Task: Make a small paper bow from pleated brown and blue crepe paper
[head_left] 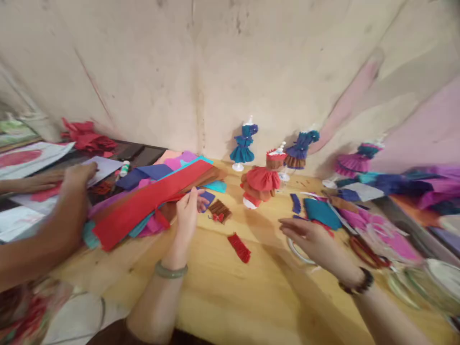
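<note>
My left hand (189, 208) is raised over the table with its fingers curled together; whatever they hold, if anything, cannot be made out. Just beyond it are a blue paper piece (207, 198) and a pleated brown paper piece (220, 211) with a small red bow. My right hand (311, 237) hovers with fingers stretched out and nothing in them, above a white ring-shaped item (300, 253). Between the hands lies a pleated red paper strip (239, 247). Behind it, a small dress form wears a red and brown ruffled paper dress (263, 178).
Dress forms in teal (243, 147), blue-brown (300, 151) and magenta (354, 160) paper stand along the wall. Long red paper (151, 201) tops a pile at left, near a glue stick (124, 168). Another person's arm (68, 211) works there. Red-handled scissors (368, 253) lie right.
</note>
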{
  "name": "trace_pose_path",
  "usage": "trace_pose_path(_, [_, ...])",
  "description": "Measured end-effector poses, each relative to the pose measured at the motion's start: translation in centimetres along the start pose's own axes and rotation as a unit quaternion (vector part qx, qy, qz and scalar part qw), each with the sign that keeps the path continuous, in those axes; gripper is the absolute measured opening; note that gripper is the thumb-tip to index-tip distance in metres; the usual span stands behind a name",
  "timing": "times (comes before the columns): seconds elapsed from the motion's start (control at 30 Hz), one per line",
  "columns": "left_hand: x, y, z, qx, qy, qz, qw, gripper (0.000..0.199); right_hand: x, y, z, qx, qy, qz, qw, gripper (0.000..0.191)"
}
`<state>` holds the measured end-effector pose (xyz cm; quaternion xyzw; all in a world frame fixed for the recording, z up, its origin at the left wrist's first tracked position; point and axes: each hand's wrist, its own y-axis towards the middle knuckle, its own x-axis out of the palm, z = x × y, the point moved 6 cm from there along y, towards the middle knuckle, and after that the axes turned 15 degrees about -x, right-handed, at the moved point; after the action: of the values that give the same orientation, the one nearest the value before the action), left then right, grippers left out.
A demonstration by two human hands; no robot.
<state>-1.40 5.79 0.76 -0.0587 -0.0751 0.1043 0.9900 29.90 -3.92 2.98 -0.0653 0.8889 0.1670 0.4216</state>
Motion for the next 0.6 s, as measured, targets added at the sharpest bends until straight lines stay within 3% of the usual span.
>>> trace_pose_path(0.2, [1.2, -0.1, -0.4, 0.019, 0.075, -0.016, 0.997, 0.047, 7.6, 4.5, -4.9, -0.115, 0.001, -0.028, 0.993, 0.026])
trace_pose_path(0.37, [1.4, -0.7, 0.0, 0.031, 0.102, -0.022, 0.994, 0.033, 12.7, 8.2, -6.7, -0.172, -0.081, -0.023, 0.981, 0.027])
trace_pose_path(0.5, [1.6, -0.9, -0.1, 0.024, 0.104, -0.028, 0.994, 0.026, 14.2, 9.9, -6.1, -0.150, -0.100, -0.021, 0.984, 0.014])
trace_pose_path(0.6, [1.8, -0.5, -0.7, 0.026, 0.116, -0.038, 0.992, 0.022, 13.3, 9.9, -5.1, -0.135, -0.078, -0.016, 0.988, 0.012])
